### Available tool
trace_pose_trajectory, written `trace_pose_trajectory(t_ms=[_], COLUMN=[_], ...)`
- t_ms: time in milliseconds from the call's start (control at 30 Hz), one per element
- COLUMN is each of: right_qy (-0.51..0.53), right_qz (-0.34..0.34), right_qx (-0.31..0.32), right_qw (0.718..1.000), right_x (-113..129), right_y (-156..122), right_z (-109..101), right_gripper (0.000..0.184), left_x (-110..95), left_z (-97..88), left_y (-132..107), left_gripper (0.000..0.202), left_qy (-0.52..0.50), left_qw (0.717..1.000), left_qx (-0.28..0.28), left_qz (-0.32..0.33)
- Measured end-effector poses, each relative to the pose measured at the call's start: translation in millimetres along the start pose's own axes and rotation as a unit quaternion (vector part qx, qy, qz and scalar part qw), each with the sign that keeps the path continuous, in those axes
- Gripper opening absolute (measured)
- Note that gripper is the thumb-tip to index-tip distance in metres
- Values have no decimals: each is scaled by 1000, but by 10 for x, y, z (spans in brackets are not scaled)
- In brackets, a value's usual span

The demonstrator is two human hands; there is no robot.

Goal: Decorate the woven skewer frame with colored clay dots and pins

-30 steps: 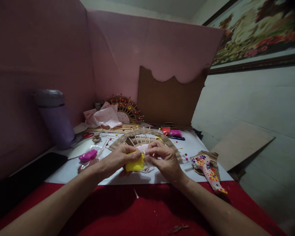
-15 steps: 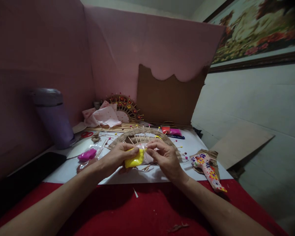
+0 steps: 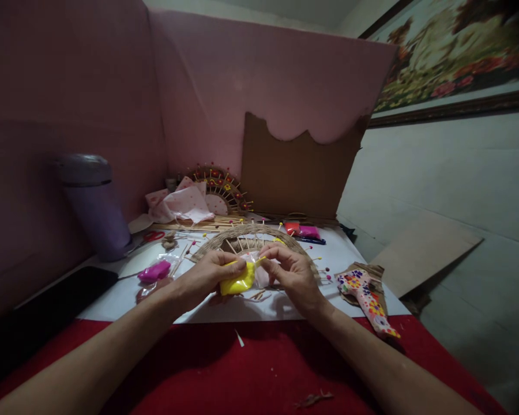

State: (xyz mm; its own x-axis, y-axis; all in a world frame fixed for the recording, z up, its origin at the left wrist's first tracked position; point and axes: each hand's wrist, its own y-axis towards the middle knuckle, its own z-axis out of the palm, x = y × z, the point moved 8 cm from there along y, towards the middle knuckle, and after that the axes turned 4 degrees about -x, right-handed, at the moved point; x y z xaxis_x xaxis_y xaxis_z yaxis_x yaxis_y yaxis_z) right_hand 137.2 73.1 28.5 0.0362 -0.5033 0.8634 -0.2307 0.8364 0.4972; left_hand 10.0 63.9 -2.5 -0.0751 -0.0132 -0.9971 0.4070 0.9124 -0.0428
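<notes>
1. Holding a soft yellow lump of modelling clay [image 3: 237,284] inside its clear plastic wrapper [image 3: 262,278], the left hand [image 3: 205,280] closes thumb and fingers around it. The lump is just above the white paper sheet [image 3: 341,253], in front of the woven straw half-ring with small sticks [image 3: 246,233].
2. The right hand [image 3: 292,276] makes a narrow pinch at the upper right corner of the lump, where a small yellow tip comes out. I cannot tell whether it grips clay or only wrapper.
3. The clay seems light and soft. I judge it will dent under firm pressure and may stick a little, and the film looks thin and slippery. A light hold on the sides of the lump suits it best.
4. The left fingers hide the underside of the lump. In this dim light the opening of the wrapper is hard to make out.
</notes>
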Motion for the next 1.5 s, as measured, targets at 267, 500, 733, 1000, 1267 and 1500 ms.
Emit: trace_pose_trajectory(t_ms=[267, 500, 733, 1000, 1267, 1500], right_qy=[-127, -18, 167, 170, 167, 150], right_qz=[-98, -1, 82, 85, 109, 108], right_qx=[-1, -64, -100, -75, -80, -59], right_qw=[987, 998, 977, 979, 977, 981], right_x=[206, 10, -90, -131, -134, -150], right_y=[-40, 10, 36, 37, 28, 31], right_z=[39, -117, -174, -127, -115, -90], right_gripper=[6, 13, 20, 23, 26, 25], left_x=[-16, 2, 7, -58, -41, -55], left_z=[-15, -45, -85, -76, -97, -86], left_y=[7, 16, 29, 10, 11, 8], left_gripper=[37, 36, 36, 36, 34, 34], left_qy=[7, -6, -19, -39, -38, -35], left_qw=[1000, 1000, 999, 998, 997, 998], left_qx=[-12, -28, -39, -53, -65, -49], left_qz=[1, -9, -13, -17, -18, -6])
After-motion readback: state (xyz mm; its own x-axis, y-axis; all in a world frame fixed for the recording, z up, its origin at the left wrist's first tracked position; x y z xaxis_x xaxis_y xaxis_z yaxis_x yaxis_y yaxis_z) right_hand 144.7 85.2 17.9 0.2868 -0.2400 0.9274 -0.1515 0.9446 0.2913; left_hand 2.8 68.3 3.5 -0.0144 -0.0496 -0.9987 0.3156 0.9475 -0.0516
